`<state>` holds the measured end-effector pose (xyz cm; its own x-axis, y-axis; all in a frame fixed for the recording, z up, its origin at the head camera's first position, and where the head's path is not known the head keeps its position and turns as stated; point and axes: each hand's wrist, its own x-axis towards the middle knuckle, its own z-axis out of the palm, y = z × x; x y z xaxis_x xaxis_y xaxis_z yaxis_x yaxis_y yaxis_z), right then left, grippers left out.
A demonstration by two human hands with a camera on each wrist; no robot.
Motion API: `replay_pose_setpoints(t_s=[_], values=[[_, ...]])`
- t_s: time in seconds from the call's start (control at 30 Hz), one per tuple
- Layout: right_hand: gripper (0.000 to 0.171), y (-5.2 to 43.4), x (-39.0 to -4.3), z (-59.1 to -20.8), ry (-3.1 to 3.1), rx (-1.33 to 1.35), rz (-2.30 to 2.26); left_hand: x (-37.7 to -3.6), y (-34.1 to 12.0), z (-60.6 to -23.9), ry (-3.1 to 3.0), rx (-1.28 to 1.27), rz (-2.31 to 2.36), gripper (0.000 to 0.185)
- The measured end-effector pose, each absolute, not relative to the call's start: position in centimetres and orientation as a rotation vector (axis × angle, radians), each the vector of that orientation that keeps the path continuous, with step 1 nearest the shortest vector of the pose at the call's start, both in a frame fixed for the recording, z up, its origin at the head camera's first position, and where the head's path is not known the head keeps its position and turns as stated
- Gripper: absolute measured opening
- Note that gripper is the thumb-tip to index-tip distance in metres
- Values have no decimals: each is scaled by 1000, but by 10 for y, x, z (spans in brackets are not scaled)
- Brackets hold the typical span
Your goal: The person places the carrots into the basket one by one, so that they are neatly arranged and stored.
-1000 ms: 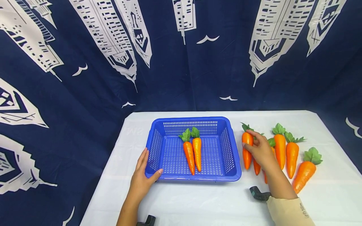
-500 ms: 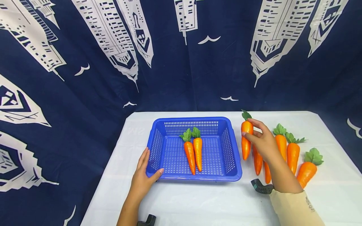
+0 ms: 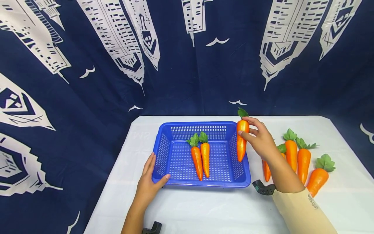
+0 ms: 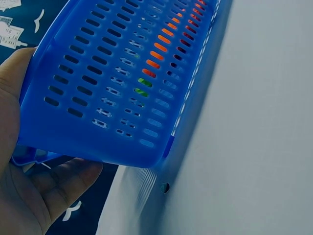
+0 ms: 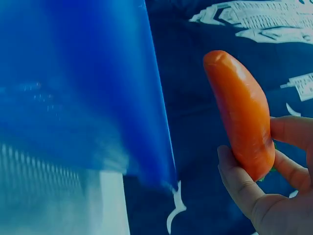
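Note:
In the head view, my right hand [image 3: 259,138] pinches an orange carrot [image 3: 241,143] near its leafy top between thumb and fingers. The carrot hangs over the right rim of a blue plastic basket [image 3: 201,184], its tip pointing down. The right wrist view shows this carrot [image 5: 244,117] in the fingers, beside the basket's blue wall [image 5: 98,73]. Inside the basket lie a carrot [image 3: 197,162] and a more yellow-orange one [image 3: 205,159], side by side. My left hand [image 3: 148,182] spans the basket's front left corner, thumb at the front rim and straight fingers along the left side.
Right of the basket, several more carrots lie on the white table [image 3: 204,208], including one carrot [image 3: 304,162] and a thick one [image 3: 317,180] at the far right. My right forearm partly covers them. A dark blue printed cloth [image 3: 187,81] hangs behind the table.
My right hand has lifted the carrot from the table at the right and carried it up and left to the basket's right rim. The left hand stays at the corner.

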<state>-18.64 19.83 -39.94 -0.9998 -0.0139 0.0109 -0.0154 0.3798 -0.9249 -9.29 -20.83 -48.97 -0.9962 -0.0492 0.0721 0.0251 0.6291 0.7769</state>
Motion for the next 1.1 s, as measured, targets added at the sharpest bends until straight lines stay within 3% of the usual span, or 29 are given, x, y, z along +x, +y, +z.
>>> replay_pose_setpoints(t_s=[0.7, 1.1], values=[[57, 139, -207, -380, -2598, 406, 1864, -93, -207, -490, -2753, 30, -1303, 100], [50, 102, -217, -392, -2558, 485, 1960, -92, -207, -490, -2753, 28, -1297, 99]])
